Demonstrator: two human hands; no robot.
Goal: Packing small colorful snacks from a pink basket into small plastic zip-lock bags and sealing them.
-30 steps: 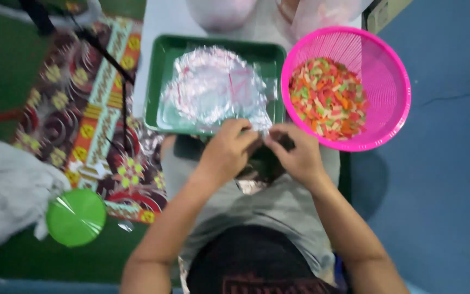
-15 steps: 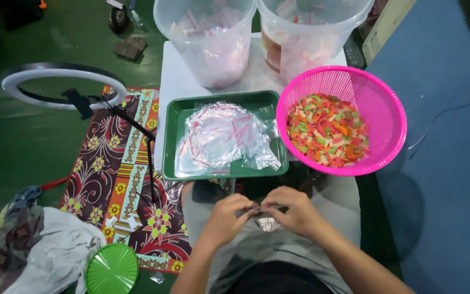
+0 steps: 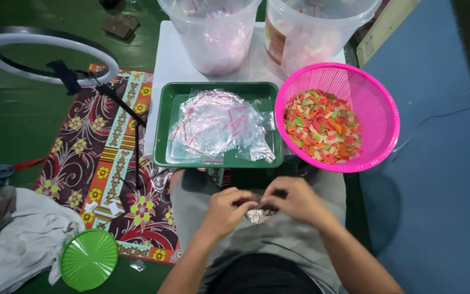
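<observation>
My left hand (image 3: 225, 209) and my right hand (image 3: 293, 200) meet over my lap, both pinching a small clear plastic bag (image 3: 258, 213) between the fingertips. Beyond my knees sits a green tray (image 3: 164, 144) with a pile of clear plastic bags (image 3: 216, 126) with red strips in it. To its right stands a pink mesh basket (image 3: 373, 117) filled with several orange, green and pale snack pieces (image 3: 322, 126). Most of the small bag is hidden by my fingers.
Two translucent plastic buckets (image 3: 213, 32) (image 3: 311, 30) stand on a white board (image 3: 169, 62) behind the tray. A ring light on a stand (image 3: 47, 54) rises over a patterned mat (image 3: 104, 174) at left. A round green lid (image 3: 89, 259) and grey cloth (image 3: 20, 239) lie at lower left.
The view has tilted up, showing the buckets and ring light. My hands have drawn back from the tray's near edge to my lap, still pinched together on the small bag.
</observation>
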